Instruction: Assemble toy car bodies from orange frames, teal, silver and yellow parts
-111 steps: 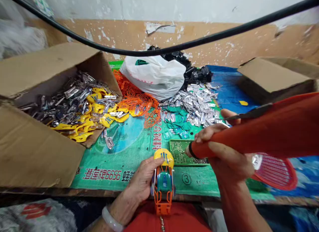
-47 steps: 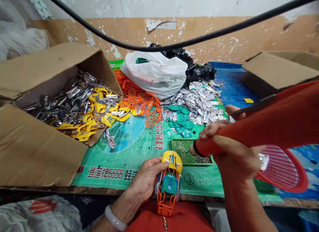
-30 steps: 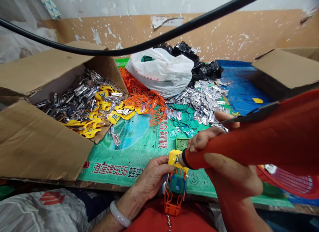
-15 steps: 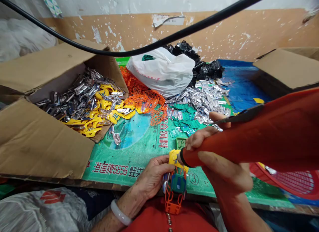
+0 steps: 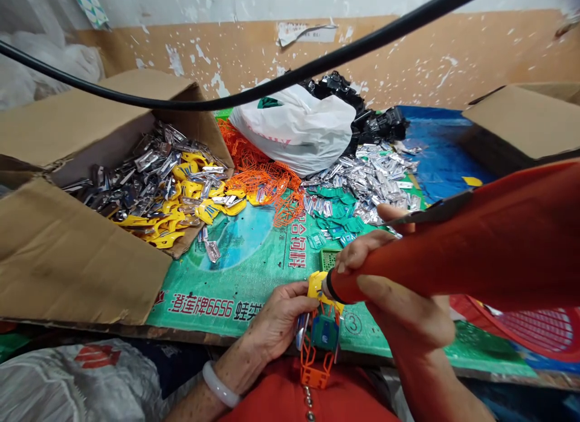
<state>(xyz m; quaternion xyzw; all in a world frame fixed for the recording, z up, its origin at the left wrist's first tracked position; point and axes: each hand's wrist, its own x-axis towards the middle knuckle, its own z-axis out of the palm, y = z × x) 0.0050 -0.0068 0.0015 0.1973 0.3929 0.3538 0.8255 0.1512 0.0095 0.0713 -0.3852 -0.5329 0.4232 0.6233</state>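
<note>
My left hand (image 5: pixel 284 316), with a pale bangle on its wrist, pinches a small plastic assembly by its yellow part (image 5: pixel 316 284). Below the yellow hang a green-blue piece (image 5: pixel 325 332) and an orange frame (image 5: pixel 316 373), close to my red shirt. My right hand (image 5: pixel 399 301) is wrapped round a red power tool (image 5: pixel 435 259). The tool's tip touches the yellow part, and the exact contact point is hard to make out.
A cardboard box (image 5: pixel 81 253) of silvery and yellow parts lies at left. Orange frames (image 5: pixel 258 180), a white bag (image 5: pixel 299 132), green pieces (image 5: pixel 338 210) and black parts (image 5: pixel 380 126) are behind my hands. A red basket (image 5: pixel 539 334) is at right. A black cable (image 5: pixel 217 101) crosses above.
Both hands, the tool and the assembly keep nearly the same position. The view has shifted slightly, and the black cable hangs a little lower at left.
</note>
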